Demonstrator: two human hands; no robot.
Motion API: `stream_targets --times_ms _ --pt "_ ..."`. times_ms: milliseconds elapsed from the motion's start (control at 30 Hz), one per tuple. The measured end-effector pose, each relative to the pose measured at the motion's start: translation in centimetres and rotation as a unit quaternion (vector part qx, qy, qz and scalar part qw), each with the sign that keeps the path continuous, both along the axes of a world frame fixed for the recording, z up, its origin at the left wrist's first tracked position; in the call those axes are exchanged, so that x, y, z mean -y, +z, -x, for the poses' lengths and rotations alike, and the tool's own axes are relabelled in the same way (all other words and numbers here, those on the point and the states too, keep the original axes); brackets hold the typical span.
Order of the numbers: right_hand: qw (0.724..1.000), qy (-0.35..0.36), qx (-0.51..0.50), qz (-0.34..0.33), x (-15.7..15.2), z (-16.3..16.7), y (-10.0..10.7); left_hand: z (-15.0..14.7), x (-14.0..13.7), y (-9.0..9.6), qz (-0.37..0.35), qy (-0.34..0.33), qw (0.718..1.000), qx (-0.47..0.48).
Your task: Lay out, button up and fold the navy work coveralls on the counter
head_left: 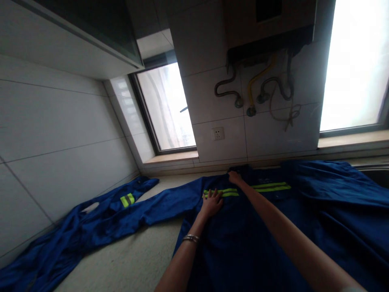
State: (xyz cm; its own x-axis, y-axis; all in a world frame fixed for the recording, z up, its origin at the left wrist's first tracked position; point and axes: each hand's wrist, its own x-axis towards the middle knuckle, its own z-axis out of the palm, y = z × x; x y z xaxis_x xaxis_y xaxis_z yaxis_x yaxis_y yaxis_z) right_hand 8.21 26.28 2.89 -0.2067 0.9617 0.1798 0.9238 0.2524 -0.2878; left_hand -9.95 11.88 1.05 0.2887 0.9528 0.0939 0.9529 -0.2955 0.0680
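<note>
A dark blue work jacket (231,231) with yellow-green reflective stripes lies spread over the worktop in front of me. My left hand (212,202) rests flat on its chest, fingers spread across the left stripe. A metal bangle circles that wrist. My right hand (235,178) is closed at the edge of the dark collar (243,168), gripping the cloth there; its fingertips are partly hidden. One sleeve (173,200) stretches out to the left. The other side of the jacket is bunched into folds at the right.
More blue cloth with a reflective patch (127,199) lies along the left wall. The pale worktop (130,255) shows between it and the jacket. Behind are a wall socket (218,133), hoses (253,83) under a wall-mounted heater (270,24), and two windows. A cabinet overhangs the upper left.
</note>
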Motion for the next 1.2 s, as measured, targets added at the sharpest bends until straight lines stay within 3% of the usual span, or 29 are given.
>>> stream_targets --times_ms 233,300,433,633,900,1067,1200 --pt "0.997 -0.022 0.028 -0.076 2.8 0.6 0.0 0.1 -0.8 0.2 0.018 0.004 1.000 -0.009" --pt "0.996 0.018 0.037 -0.084 4.1 1.3 -0.2 0.2 -1.1 0.1 0.013 0.000 1.000 -0.012" --pt "0.993 0.111 0.046 -0.023 7.6 1.6 -1.0 0.4 -1.6 -0.3 -0.001 -0.009 1.000 -0.028" --pt "0.989 0.131 0.033 -0.053 14.0 -1.2 -0.4 0.3 -1.8 -0.4 -0.006 -0.003 1.000 -0.024" --pt "0.992 0.121 0.038 -0.012 22.9 -5.7 0.4 0.2 -2.0 -0.6 -0.012 -0.004 1.000 -0.005" --pt "0.993 0.107 0.021 0.031 24.8 -6.6 -0.4 0.2 -2.1 -0.7 -0.024 -0.011 1.000 -0.009" --pt "0.995 0.097 0.009 0.022 25.0 -6.5 -0.8 -0.1 -1.5 -0.3 -0.047 -0.020 0.998 -0.028"
